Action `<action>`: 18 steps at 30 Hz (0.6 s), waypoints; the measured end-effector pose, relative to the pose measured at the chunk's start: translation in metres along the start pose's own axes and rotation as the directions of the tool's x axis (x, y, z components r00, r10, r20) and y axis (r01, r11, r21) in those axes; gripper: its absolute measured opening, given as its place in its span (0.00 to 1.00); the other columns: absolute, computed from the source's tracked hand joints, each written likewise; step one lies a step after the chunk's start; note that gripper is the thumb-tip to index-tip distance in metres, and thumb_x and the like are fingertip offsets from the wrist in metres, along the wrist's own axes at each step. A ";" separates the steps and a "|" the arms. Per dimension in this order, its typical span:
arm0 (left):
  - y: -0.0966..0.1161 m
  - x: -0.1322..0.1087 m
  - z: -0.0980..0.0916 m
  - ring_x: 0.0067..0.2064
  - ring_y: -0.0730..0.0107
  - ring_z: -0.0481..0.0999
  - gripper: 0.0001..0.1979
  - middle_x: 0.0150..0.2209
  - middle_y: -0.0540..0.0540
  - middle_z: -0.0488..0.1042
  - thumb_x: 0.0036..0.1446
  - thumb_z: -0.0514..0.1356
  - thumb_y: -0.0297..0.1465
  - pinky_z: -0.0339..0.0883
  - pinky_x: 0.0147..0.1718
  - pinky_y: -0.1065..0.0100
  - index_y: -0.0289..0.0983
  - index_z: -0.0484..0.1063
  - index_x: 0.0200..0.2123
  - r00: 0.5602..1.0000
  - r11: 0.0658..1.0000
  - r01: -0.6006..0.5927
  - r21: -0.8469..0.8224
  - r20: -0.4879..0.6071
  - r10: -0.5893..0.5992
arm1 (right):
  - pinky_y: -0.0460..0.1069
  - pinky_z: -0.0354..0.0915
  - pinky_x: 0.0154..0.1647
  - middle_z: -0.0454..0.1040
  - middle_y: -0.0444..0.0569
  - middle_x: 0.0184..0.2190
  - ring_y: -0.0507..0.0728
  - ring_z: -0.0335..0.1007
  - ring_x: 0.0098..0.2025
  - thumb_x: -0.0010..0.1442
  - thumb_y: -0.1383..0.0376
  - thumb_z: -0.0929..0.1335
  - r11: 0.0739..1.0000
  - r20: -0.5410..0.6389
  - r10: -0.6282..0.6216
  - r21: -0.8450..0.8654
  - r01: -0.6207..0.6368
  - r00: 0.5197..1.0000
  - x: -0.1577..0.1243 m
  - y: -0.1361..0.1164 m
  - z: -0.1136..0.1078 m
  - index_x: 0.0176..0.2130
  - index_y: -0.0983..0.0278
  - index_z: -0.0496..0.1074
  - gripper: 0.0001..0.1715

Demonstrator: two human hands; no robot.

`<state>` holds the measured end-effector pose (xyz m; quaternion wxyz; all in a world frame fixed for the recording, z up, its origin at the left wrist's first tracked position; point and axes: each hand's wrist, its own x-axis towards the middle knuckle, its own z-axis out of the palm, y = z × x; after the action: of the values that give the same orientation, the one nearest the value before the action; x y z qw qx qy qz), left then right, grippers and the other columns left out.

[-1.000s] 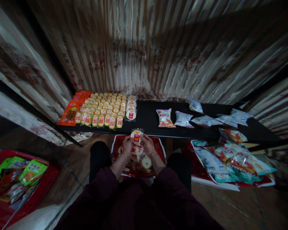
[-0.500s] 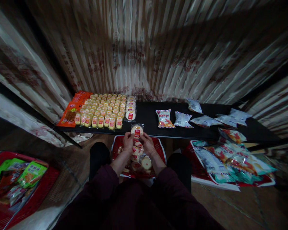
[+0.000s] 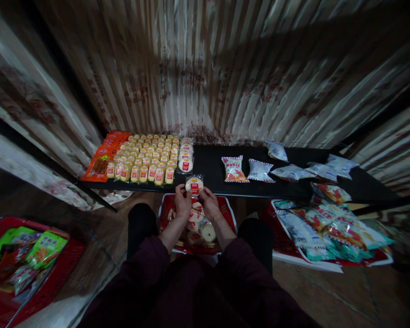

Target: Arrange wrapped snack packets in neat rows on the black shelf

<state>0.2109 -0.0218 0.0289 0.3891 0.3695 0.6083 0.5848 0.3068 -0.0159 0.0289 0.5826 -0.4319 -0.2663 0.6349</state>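
Observation:
Between my two hands I hold a round, pale cookie in a clear wrapper (image 3: 194,186) with a red and yellow label. My left hand (image 3: 183,202) pinches its left lower edge, and my right hand (image 3: 209,203) pinches the right one. Below them sits a red basket (image 3: 231,217) with more round wrapped cookies (image 3: 208,232) inside, partly hidden by my forearms. Just beyond my hands, a column of the same round cookies (image 3: 185,165) lies on the black shelf (image 3: 207,166), beside rows of small yellow wrapped cakes (image 3: 143,173).
Orange packets (image 3: 104,155) lie at the shelf's left end. White snack bags (image 3: 234,169) are scattered on its right part. On the floor stand a red basket of mixed snacks (image 3: 68,255) at left and one of larger bags (image 3: 331,228) at right. A striped curtain (image 3: 198,68) hangs behind.
The wrapped cookie has risen slightly and turned its label more squarely toward me. Both hands keep their hold, and the things on the shelf have stayed put.

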 end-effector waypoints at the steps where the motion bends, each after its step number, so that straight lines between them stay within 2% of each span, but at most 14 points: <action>1: 0.000 0.000 0.000 0.36 0.70 0.74 0.14 0.37 0.45 0.73 0.53 0.58 0.26 0.68 0.35 0.68 0.37 0.65 0.45 0.999 0.999 -0.035 0.020 0.003 0.035 | 0.46 0.66 0.25 0.78 0.44 0.29 0.51 0.70 0.26 0.43 0.54 0.77 1.000 -0.003 -0.008 -0.004 0.008 1.000 0.000 -0.001 0.001 0.39 0.61 0.76 0.24; 4: 0.003 -0.001 0.001 0.41 0.68 0.73 0.14 0.42 0.43 0.72 0.52 0.57 0.24 0.69 0.41 0.65 0.38 0.66 0.44 0.990 0.984 -0.138 0.109 -0.013 0.140 | 0.46 0.67 0.25 0.79 0.44 0.30 0.51 0.70 0.26 0.43 0.54 0.76 0.999 -0.009 -0.031 -0.013 0.031 0.999 -0.002 -0.004 0.003 0.42 0.60 0.76 0.26; 7: 0.005 -0.001 0.001 0.45 0.66 0.72 0.14 0.45 0.42 0.70 0.52 0.57 0.23 0.68 0.47 0.62 0.38 0.68 0.43 0.980 0.960 -0.190 0.206 -0.015 0.198 | 0.47 0.68 0.28 0.79 0.44 0.32 0.52 0.71 0.28 0.43 0.55 0.76 0.998 -0.022 -0.049 -0.026 0.048 0.999 -0.003 -0.007 0.004 0.44 0.60 0.76 0.27; 14: 0.009 -0.003 0.003 0.44 0.65 0.72 0.11 0.43 0.41 0.69 0.54 0.56 0.24 0.67 0.50 0.61 0.37 0.73 0.40 0.976 0.932 -0.208 0.296 -0.004 0.219 | 0.51 0.70 0.41 0.79 0.46 0.42 0.57 0.75 0.39 0.46 0.54 0.74 0.981 -0.023 -0.146 -0.132 0.142 0.989 -0.004 -0.011 0.005 0.47 0.59 0.75 0.28; 18: 0.015 -0.005 0.003 0.46 0.65 0.72 0.11 0.43 0.42 0.71 0.55 0.55 0.26 0.65 0.52 0.61 0.37 0.74 0.41 0.978 0.941 -0.203 0.272 0.006 0.209 | 0.54 0.67 0.52 0.77 0.47 0.48 0.59 0.73 0.49 0.49 0.54 0.73 0.952 0.021 -0.233 -0.201 0.233 0.972 -0.004 -0.011 0.009 0.50 0.59 0.73 0.29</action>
<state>0.2157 -0.0239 0.0443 0.2646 0.4741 0.6451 0.5376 0.3044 -0.0166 0.0434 0.6070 -0.4551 -0.3777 0.5308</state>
